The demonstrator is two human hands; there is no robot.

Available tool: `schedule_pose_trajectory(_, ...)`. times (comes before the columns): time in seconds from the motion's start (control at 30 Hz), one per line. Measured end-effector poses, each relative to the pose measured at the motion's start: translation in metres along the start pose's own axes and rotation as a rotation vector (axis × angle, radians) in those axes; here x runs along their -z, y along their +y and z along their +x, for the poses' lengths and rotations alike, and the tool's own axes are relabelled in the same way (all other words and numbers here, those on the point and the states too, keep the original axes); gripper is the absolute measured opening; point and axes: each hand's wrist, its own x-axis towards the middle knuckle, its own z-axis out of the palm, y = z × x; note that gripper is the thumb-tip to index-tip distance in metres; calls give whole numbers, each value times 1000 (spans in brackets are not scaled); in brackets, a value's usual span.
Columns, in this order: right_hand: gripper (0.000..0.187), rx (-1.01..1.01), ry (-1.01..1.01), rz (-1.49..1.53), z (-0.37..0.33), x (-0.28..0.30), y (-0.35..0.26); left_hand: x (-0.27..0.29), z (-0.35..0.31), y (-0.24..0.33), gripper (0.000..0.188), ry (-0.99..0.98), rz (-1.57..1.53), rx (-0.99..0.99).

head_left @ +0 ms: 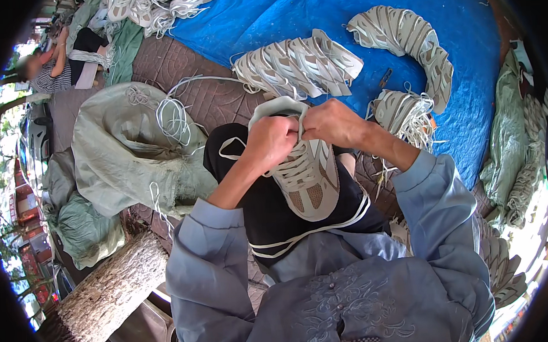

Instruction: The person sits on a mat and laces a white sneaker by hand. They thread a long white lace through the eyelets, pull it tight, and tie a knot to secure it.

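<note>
A beige and white sneaker upper [311, 191] rests across my lap, its toe toward me and its collar away. White laces [298, 169] run criss-cross down its front. My left hand [273, 142] is closed at the left side of the collar, near the tongue. Opposite it, my right hand [333, 124] pinches at the right side of the opening. The fingertips of both hands nearly meet there, and what exactly lies between them is hidden. A loose white lace end [231, 149] loops out left of my left hand, over the dark cloth on my lap.
Rows of nested shoe uppers [300, 66] lie on a blue tarp [267, 15], with a curved stack [430, 48] at right. A pale woven sack [101, 136] with white cord sits at left, near a tree trunk [117, 288]. Another person [58, 67] sits at far left.
</note>
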Motion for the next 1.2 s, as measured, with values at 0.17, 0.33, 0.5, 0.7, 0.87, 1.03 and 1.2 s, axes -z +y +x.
schedule_pose_trajectory(0.17, 13, -82, 118, 96, -6, -5, -2, -1, 6, -2, 8, -8, 92, -89)
schedule_pose_trajectory(0.33, 23, -464, 134, 546, -7, 2, -4, 16, -8, -12, 5, 334, 724, -445)
schedule_pose_trajectory(0.5, 18, -111, 376, 137, -11, 2, -29, 78, -17, -45, 9, 645, 850, -211)
schedule_pose_trajectory(0.7, 18, 63, 201, -365, 7, -13, -49, 108, -2, -43, 10, 775, 896, -259)
schedule_pose_trajectory(0.87, 8, -31, 213, 359, -2, 1, -45, 99, 14, -49, 10, 707, 866, -237)
schedule_pose_trajectory(1.03, 18, -40, 245, 215, -15, 6, -45, 88, 19, -63, 10, 737, 771, -247)
schedule_pose_trajectory(1.2, 22, -9, 51, -326, -2, -22, -46, 97, 23, -48, 11, 713, 779, -355)
